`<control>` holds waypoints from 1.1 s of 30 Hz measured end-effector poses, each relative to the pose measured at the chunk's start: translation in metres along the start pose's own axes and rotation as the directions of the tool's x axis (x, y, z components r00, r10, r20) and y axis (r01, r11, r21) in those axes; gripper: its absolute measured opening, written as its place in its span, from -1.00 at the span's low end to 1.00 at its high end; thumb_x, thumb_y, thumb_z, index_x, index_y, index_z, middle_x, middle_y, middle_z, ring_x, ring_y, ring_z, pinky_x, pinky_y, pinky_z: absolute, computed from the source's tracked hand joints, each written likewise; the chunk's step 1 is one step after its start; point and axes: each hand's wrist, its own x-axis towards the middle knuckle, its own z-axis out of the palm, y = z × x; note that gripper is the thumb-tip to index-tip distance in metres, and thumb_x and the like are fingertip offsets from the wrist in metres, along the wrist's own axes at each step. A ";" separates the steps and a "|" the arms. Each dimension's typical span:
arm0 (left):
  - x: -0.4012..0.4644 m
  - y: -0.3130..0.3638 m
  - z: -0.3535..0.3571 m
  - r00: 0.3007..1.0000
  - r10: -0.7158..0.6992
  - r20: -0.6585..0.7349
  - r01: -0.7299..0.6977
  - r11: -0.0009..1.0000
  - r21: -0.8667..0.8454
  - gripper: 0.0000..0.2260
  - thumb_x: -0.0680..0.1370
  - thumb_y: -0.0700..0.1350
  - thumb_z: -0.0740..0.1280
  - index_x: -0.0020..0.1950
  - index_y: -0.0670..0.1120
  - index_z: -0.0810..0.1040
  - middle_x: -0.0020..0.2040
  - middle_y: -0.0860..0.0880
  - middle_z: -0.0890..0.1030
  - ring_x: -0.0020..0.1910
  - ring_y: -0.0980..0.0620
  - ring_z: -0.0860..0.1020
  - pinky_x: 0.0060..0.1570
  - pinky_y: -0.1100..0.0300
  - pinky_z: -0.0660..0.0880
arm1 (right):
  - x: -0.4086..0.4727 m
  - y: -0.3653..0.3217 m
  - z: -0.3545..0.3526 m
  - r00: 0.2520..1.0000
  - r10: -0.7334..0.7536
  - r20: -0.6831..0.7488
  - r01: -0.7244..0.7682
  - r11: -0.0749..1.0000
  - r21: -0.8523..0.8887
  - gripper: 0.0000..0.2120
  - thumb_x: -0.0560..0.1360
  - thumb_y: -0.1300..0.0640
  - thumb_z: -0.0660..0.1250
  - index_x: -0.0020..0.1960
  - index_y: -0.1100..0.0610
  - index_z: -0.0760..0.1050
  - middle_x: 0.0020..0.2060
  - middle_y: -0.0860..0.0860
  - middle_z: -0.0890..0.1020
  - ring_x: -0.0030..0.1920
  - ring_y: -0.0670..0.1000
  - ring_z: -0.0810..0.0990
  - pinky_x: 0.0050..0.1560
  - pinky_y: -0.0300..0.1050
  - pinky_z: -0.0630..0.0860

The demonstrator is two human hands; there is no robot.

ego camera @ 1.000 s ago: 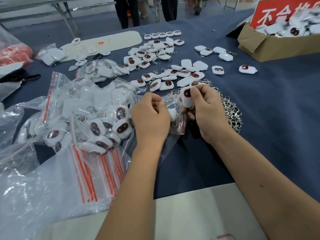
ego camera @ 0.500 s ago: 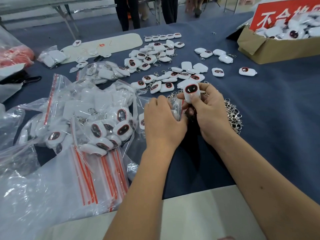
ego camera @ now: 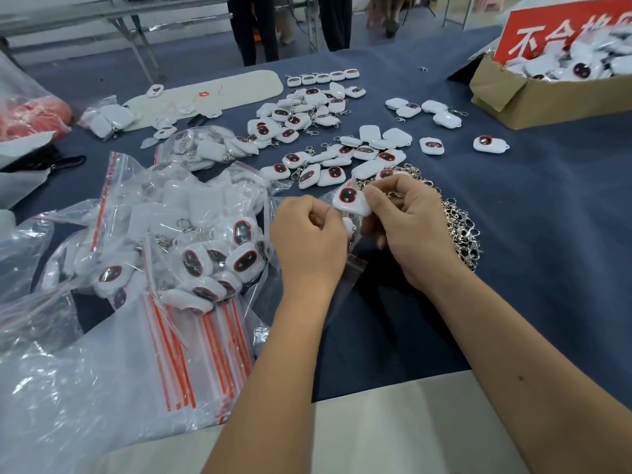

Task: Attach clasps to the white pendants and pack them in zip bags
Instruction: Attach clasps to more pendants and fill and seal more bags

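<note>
Between my hands, white pendant point(ego camera: 351, 200) pinched by my right hand point(ego camera: 408, 227), left hand point(ego camera: 307, 241) gripping zip bag point(ego camera: 352, 254), clasp pile point(ego camera: 458, 227) rightward, bare blue cloth point(ego camera: 547, 251) beyond.

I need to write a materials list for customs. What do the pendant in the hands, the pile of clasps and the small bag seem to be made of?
The pendant looks like glossy white moulded plastic with a dark, red-rimmed face panel. The clasps look like polished silver-coloured metal, since they glint; which alloy cannot be told. The zip bag is thin clear plastic film, see-through and wrinkled.
</note>
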 end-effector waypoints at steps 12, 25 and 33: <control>-0.005 0.004 0.004 0.910 0.394 -0.124 -0.401 0.916 -0.028 -0.83 0.52 -0.20 0.43 -0.26 -0.16 0.53 -0.13 -0.02 0.55 -0.07 -0.01 0.52 -0.06 0.16 0.44 | -0.011 -0.006 0.006 0.927 -0.376 0.011 0.345 0.837 -0.426 -0.94 0.55 0.23 0.47 0.02 0.15 0.68 -0.21 -0.11 0.69 -0.23 -0.16 0.62 -0.12 -0.30 0.52; 0.018 0.003 -0.025 0.963 -0.082 -0.256 -0.115 0.736 -0.667 -0.87 0.62 -0.21 0.21 -0.06 -0.22 0.49 -0.12 -0.15 0.59 -0.17 0.01 0.51 -0.12 0.08 0.49 | -0.009 -0.011 0.003 0.975 -0.109 0.195 0.181 0.897 -0.404 -0.61 0.69 -0.07 0.29 -0.15 0.20 0.58 -0.36 0.00 0.59 -0.32 -0.17 0.48 -0.23 -0.11 0.45; 0.016 0.005 -0.018 0.969 -0.147 -0.198 -0.048 0.675 -0.736 -0.85 0.59 -0.16 0.19 -0.06 -0.20 0.49 -0.10 -0.17 0.60 -0.15 -0.01 0.53 -0.15 0.13 0.51 | -0.008 -0.007 0.003 0.978 -0.118 0.171 0.196 0.796 -0.572 -0.69 0.51 0.38 0.30 0.11 0.12 0.69 -0.15 0.00 0.73 -0.24 -0.06 0.62 -0.18 -0.19 0.55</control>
